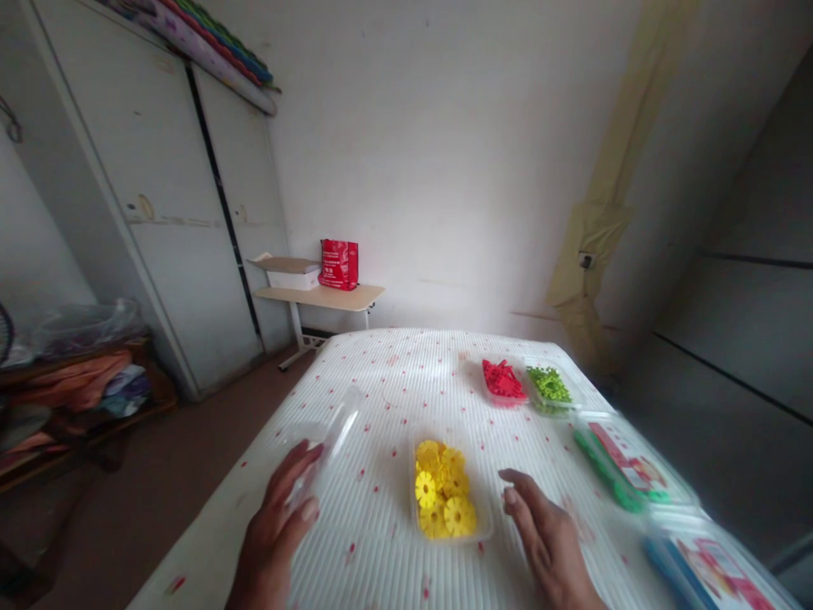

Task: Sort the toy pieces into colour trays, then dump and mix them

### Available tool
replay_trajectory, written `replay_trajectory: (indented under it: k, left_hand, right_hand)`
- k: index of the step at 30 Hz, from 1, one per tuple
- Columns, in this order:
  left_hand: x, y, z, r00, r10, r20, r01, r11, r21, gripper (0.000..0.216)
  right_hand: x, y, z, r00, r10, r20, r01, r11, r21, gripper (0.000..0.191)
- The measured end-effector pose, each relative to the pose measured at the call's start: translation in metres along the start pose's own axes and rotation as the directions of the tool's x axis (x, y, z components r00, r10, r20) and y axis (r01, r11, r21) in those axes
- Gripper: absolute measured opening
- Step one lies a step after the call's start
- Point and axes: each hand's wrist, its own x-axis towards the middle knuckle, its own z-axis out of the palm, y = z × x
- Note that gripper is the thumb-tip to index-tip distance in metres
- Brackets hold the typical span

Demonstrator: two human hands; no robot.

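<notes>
Clear plastic lid (343, 419) tilted at left, clamped in the left hand (274, 525)! Yellow flower-shaped pieces (445, 491) lay in a clear rectangular plastic tub (483, 518), near centre; just right hovered the right hand (547, 535), thumb and fingers slightly apart.

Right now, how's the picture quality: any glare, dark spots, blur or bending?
Head view: pale glare streaks the clear lid in the left hand; the wall is bright, the far right side dim; the cabinet leans as if wide-angle stretched; the lower-right blue box looks soft, yellow pieces clearer.
</notes>
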Motion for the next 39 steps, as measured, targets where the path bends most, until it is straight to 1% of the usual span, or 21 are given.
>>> replay_trajectory:
  k: [1,2,4,5,8,10,12,14,16,17,18,19,21,22,24,26,28,30,32,36,39]
  left_hand:
    - [-0.003,0.006,0.005,0.996,-0.076,0.047,0.084,0.976,-0.202,0.054]
    - [-0.006,0.013,0.011,0.984,-0.140,0.112,0.172,0.909,-0.380,0.053]
    - [-0.012,0.028,0.024,0.944,-0.203,0.259,0.325,0.706,-0.629,0.051]
    - [-0.015,0.036,0.031,0.910,-0.212,0.357,0.410,0.596,-0.691,0.053]
    - [-0.022,0.055,0.046,0.791,-0.182,0.584,0.610,0.319,-0.726,0.057]
    - [-0.025,0.061,0.054,0.724,-0.145,0.675,0.690,0.182,-0.701,0.055]
    - [-0.030,0.063,0.061,0.675,-0.100,0.731,0.738,0.089,-0.669,0.054]
    - [-0.035,0.061,0.067,0.629,-0.074,0.773,0.777,0.059,-0.627,0.055]
    - [-0.039,0.055,0.072,0.579,-0.100,0.809,0.815,0.105,-0.570,0.053]
    - [-0.039,0.051,0.074,0.573,-0.138,0.807,0.817,0.166,-0.552,0.051]
    - [-0.038,0.046,0.076,0.591,-0.185,0.785,0.800,0.261,-0.540,0.049]
    - [-0.035,0.041,0.077,0.630,-0.231,0.741,0.759,0.384,-0.526,0.047]
    - [-0.027,0.031,0.078,0.740,-0.282,0.610,0.616,0.648,-0.447,0.047]
    - [-0.022,0.027,0.079,0.790,-0.281,0.545,0.536,0.748,-0.391,0.047]
    - [-0.011,0.022,0.081,0.851,-0.258,0.457,0.413,0.866,-0.281,0.046]
    - [-0.003,0.018,0.084,0.890,-0.228,0.395,0.324,0.926,-0.195,0.041]
    - [0.002,0.013,0.089,0.923,-0.173,0.345,0.217,0.972,-0.093,0.031]
    - [0.004,0.008,0.093,0.945,-0.105,0.309,0.107,0.994,0.012,0.022]
    - [0.004,0.004,0.096,0.951,-0.053,0.304,0.026,0.995,0.095,0.018]
    - [0.005,0.005,0.099,0.951,0.000,0.308,-0.075,0.970,0.232,0.015]
    - [0.009,0.011,0.101,0.950,-0.002,0.313,-0.105,0.940,0.325,0.013]
  right_hand:
    - [0.002,-0.003,-0.001,1.000,-0.006,-0.021,0.006,1.000,0.015,0.035]
    - [0.004,-0.007,-0.001,0.999,-0.011,-0.039,0.012,0.999,0.037,0.035]
    - [0.010,-0.018,-0.001,0.998,-0.016,-0.062,0.022,0.995,0.100,0.034]
    - [0.013,-0.024,0.000,0.998,-0.016,-0.062,0.025,0.990,0.142,0.034]
    - [0.022,-0.041,0.005,0.999,0.001,-0.033,0.009,0.952,0.306,0.035]
    - [0.029,-0.050,0.011,0.999,0.030,0.014,-0.033,0.902,0.431,0.038]
    - [0.035,-0.056,0.018,0.996,0.054,0.070,-0.084,0.834,0.545,0.046]
    - [0.038,-0.060,0.023,0.992,0.065,0.112,-0.121,0.770,0.626,0.053]
    - [0.040,-0.062,0.026,0.989,0.084,0.121,-0.143,0.740,0.657,0.059]
    - [0.041,-0.061,0.026,0.988,0.102,0.113,-0.151,0.743,0.652,0.060]
    - [0.041,-0.060,0.027,0.987,0.125,0.100,-0.160,0.754,0.637,0.059]
    - [0.042,-0.057,0.027,0.985,0.148,0.086,-0.170,0.772,0.613,0.058]
    - [0.043,-0.049,0.028,0.981,0.179,0.073,-0.190,0.818,0.542,0.054]
    - [0.044,-0.044,0.029,0.981,0.182,0.069,-0.192,0.845,0.499,0.053]
    - [0.047,-0.035,0.031,0.981,0.178,0.076,-0.194,0.904,0.380,0.051]
    - [0.049,-0.031,0.033,0.980,0.184,0.081,-0.197,0.955,0.220,0.048]
    - [0.050,-0.030,0.033,0.977,0.197,0.075,-0.200,0.979,0.032,0.045]
    - [0.051,-0.033,0.031,0.976,0.208,0.072,-0.196,0.970,-0.142,0.043]
    - [0.052,-0.036,0.029,0.970,0.227,0.082,-0.196,0.941,-0.276,0.043]
    - [0.057,-0.037,0.025,0.953,0.277,0.124,-0.204,0.888,-0.413,0.042]
    - [0.060,-0.036,0.026,0.946,0.295,0.136,-0.200,0.858,-0.473,0.041]
